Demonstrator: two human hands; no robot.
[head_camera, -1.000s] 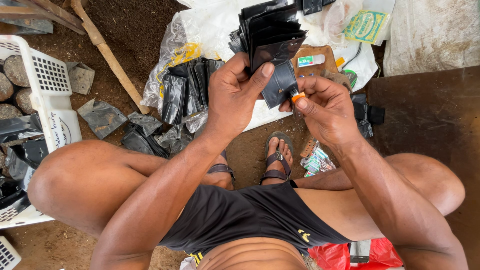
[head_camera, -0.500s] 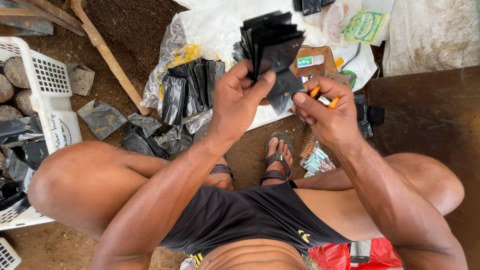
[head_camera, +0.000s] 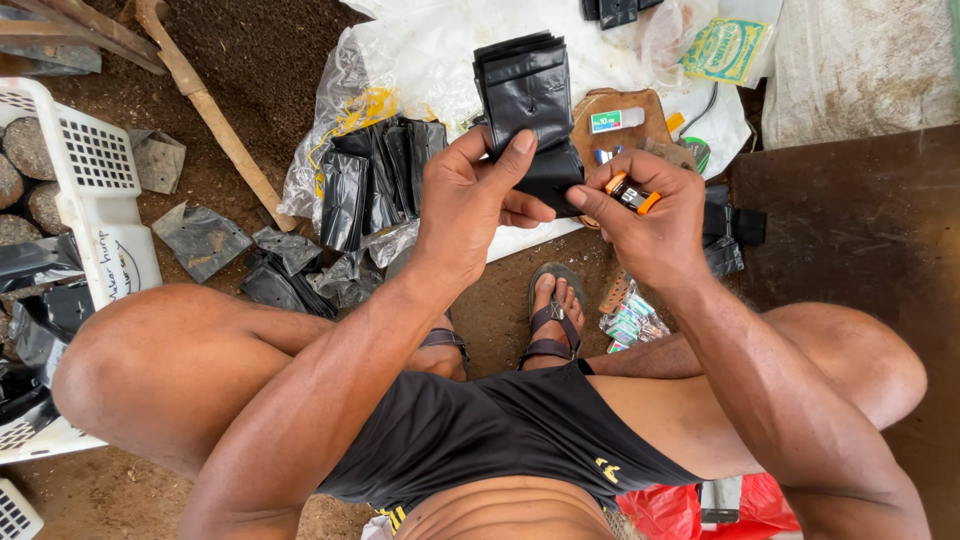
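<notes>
My left hand (head_camera: 468, 200) grips a stack of black plastic bags (head_camera: 528, 95), held upright in front of me with the thumb pressed on its lower front. My right hand (head_camera: 645, 215) touches the stack's lower right corner with its fingertips and holds a small orange-and-black tool (head_camera: 632, 192) in its fingers. I am squatting, knees spread, with sandalled feet (head_camera: 552, 318) on bare soil below the hands.
More black bags (head_camera: 375, 180) lie in a clear plastic wrap on a white sheet (head_camera: 440, 50). A white plastic basket (head_camera: 85, 190) with stones stands left. A wooden stick (head_camera: 205, 105), torn bag scraps (head_camera: 200, 238), small packets (head_camera: 628, 322) and a dark board (head_camera: 860, 240) surround me.
The bag stack has come lower and straighter in my left hand. My right hand has turned so the orange tool shows on top, its fingertips still at the stack's corner.
</notes>
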